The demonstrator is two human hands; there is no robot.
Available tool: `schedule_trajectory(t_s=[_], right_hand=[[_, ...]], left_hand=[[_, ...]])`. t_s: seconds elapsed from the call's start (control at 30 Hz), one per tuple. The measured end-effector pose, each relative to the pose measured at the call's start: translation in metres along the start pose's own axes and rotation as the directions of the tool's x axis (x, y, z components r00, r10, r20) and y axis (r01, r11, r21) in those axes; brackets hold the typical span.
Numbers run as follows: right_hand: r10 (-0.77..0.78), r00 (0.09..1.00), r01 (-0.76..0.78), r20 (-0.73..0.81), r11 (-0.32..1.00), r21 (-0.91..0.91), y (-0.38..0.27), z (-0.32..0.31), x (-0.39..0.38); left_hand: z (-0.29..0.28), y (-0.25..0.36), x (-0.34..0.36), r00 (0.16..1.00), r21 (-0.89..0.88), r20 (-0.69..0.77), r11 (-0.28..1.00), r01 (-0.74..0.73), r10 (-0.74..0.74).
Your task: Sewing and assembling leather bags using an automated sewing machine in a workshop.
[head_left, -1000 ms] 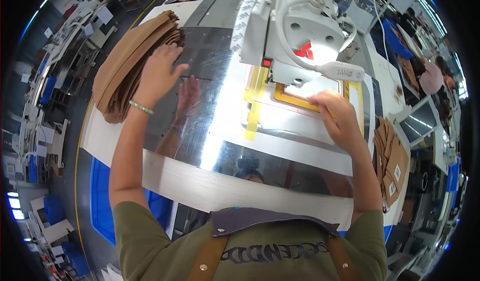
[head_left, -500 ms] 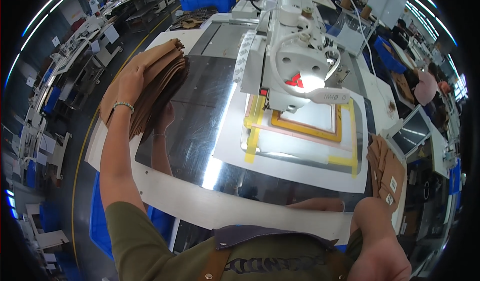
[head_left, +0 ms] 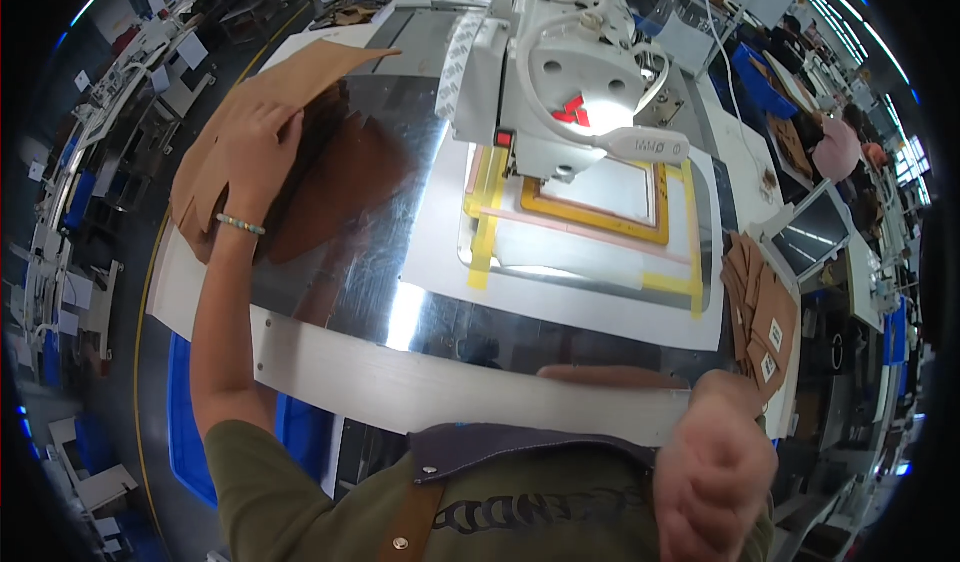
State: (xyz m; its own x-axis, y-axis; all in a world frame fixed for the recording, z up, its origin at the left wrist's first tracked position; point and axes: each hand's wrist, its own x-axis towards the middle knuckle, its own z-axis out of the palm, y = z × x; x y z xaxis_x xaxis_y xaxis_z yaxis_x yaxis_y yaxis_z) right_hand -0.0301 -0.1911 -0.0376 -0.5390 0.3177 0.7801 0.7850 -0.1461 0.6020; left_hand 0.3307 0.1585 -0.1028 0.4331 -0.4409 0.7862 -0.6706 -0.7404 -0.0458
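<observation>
At the left, my left hand (head_left: 262,157) is closed on a stack of brown leather-like cut pieces (head_left: 215,127), its fingers curled at the right edge. The top piece reaches out to a long point at the far side. The thumb and the lower pieces are partly hidden, and the stack is mirrored in the shiny metal plate (head_left: 370,292). Close to my chest at the lower right, my right hand (head_left: 715,477) makes a slightly blurred fist, with nothing visible in it. Beyond it lies another pile of brown pieces (head_left: 770,307) with white labels.
A white sewing machine head (head_left: 575,82) with a lit lamp stands over the plate. Under it are a yellow frame (head_left: 595,224) and a taped white sheet (head_left: 570,307). A screen (head_left: 808,232) stands at the right; a blue bin (head_left: 190,432) sits below the table's left front.
My left hand has shifted lower on the stack, and the fanned edges have turned so the top piece shows broad. My right hand has risen and curled into a fist. The view has shifted slightly.
</observation>
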Motion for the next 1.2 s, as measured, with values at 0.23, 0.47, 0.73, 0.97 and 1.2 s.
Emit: schedule_trajectory(t_s=[0.23,0.47,0.73,0.97,1.2], right_hand=[[0.674,0.31,-0.582,0.671,0.692,-0.427,0.019,0.037,-0.11],[0.728,0.221,-0.461,0.649,0.665,-0.588,0.029,0.082,-0.179],[0.703,0.14,-0.358,0.697,0.692,-0.626,0.029,0.1,-0.213],[0.728,0.21,-0.346,0.653,0.68,-0.647,0.027,0.075,-0.203],[0.766,0.167,-0.291,0.621,0.64,-0.711,0.012,0.011,-0.195]], left_hand=[[0.003,0.115,-0.102,0.927,-0.319,0.349,0.948,-0.016,0.133],[-0.039,0.117,-0.13,0.923,-0.161,0.372,0.986,-0.041,0.099],[-0.076,0.04,-0.186,0.914,0.065,0.385,0.991,0.115,-0.131],[-0.055,0.027,-0.164,0.884,0.093,0.467,0.995,-0.04,-0.008],[0.009,0.044,-0.112,0.875,-0.004,0.442,0.975,-0.221,0.2]])
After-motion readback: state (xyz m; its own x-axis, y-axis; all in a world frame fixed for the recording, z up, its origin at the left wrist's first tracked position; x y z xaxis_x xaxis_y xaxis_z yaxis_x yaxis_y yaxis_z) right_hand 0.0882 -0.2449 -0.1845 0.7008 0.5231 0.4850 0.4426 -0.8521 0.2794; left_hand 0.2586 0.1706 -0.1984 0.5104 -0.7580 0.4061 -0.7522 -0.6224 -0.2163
